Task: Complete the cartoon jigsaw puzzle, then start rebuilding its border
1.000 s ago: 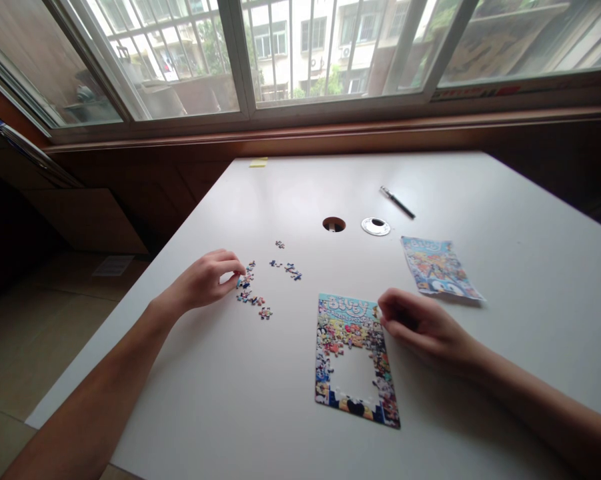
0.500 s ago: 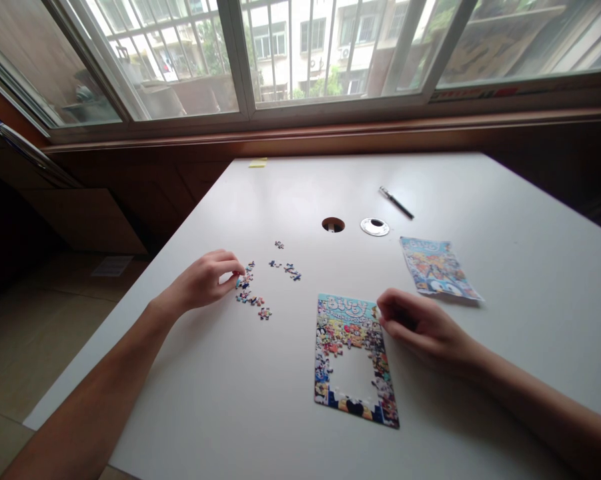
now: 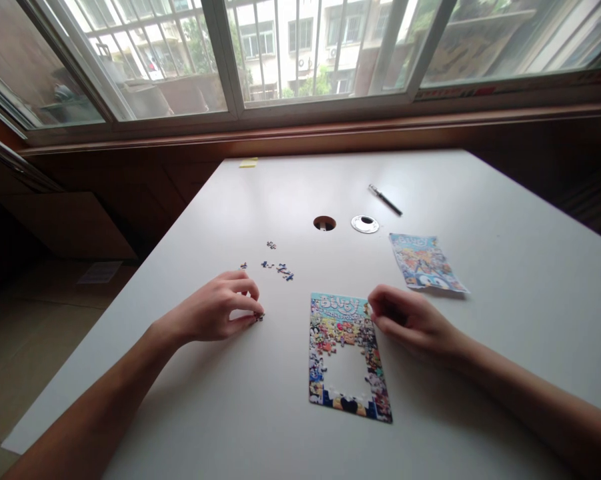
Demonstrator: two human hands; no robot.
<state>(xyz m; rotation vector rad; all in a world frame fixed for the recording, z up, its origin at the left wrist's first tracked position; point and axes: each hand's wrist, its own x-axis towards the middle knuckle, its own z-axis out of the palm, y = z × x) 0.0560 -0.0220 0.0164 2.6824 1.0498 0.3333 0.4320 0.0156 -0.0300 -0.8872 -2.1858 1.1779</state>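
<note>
A partly built colourful jigsaw puzzle (image 3: 347,320) lies flat in front of me, with a white unfilled gap in its lower middle. My left hand (image 3: 215,312) rests on the table left of it. Its thumb and forefinger pinch a small loose puzzle piece (image 3: 259,317), and the hand covers part of the loose cluster. More loose pieces (image 3: 280,269) lie just beyond it. My right hand (image 3: 410,321) sits with loosely curled fingers against the puzzle's upper right corner, with nothing visible in it.
A printed reference picture (image 3: 424,262) lies right of the puzzle. Farther back on the white table (image 3: 520,280) are a cable hole (image 3: 325,223), its round cap (image 3: 365,224), a black pen (image 3: 385,199) and a yellow sticky note (image 3: 249,162). The table's left edge drops to the floor.
My left hand has slid toward me and to the right, from the far end of the loose pieces to the nearest one. My right hand has stayed by the puzzle's corner.
</note>
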